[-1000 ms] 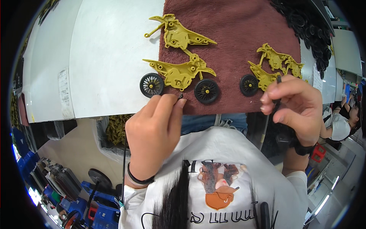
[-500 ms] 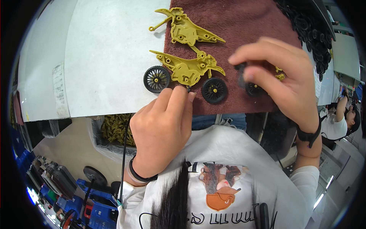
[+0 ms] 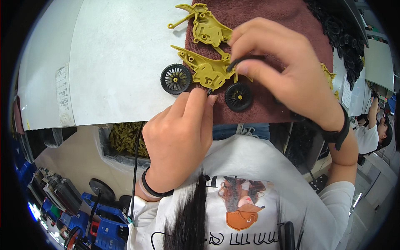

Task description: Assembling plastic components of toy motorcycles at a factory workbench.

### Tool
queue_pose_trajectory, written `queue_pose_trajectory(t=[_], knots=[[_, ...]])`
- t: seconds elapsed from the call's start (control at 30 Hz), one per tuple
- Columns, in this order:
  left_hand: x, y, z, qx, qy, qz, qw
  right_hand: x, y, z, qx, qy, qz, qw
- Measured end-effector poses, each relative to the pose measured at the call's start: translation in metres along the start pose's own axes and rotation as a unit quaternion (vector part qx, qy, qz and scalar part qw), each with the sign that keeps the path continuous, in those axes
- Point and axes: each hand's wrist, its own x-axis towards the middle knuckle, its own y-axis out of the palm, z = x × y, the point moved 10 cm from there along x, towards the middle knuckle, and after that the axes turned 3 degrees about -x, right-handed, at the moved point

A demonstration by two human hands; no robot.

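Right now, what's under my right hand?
Cloth shows around your right hand, and a yellow part peeks out on its right. Whatever lies directly beneath is covered.

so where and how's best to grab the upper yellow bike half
Probably pinch the upper yellow bike half by its slim strut, coming from the left: that strut juts past the brown cloth over the white table, while the shell's right end is partly hidden behind the right grip.

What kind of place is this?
Probably a toy workshop or small factory. Yellow toy motorbike pieces lie near the person's hands, a heap of round black parts sits at the right, and many more yellowish pieces are piled below the table.
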Motion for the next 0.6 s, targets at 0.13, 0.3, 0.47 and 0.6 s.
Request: queue_pose_trajectory(t=[0.13, 0.3, 0.47, 0.6], knots=[[-0.001, 0.001, -0.002, 0.020, 0.008, -0.001, 1.000, -0.003, 0.021, 0.014, -0.051, -0.059, 0.028, 0.997], [-0.010, 0.002, -0.002, 0.034, 0.011, 0.016, 0.999, -0.006, 0.023, 0.011, -0.014, -0.038, 0.058, 0.998], [-0.009, 0.003, -0.003, 0.043, 0.015, 0.017, 0.999, -0.006, 0.012, 0.016, 0.005, -0.068, 0.009, 0.998], [-0.007, 0.005, -0.004, 0.049, 0.024, 0.029, 0.998, 0.000, 0.003, -0.020, 0.075, 0.115, 0.083, 0.987]])
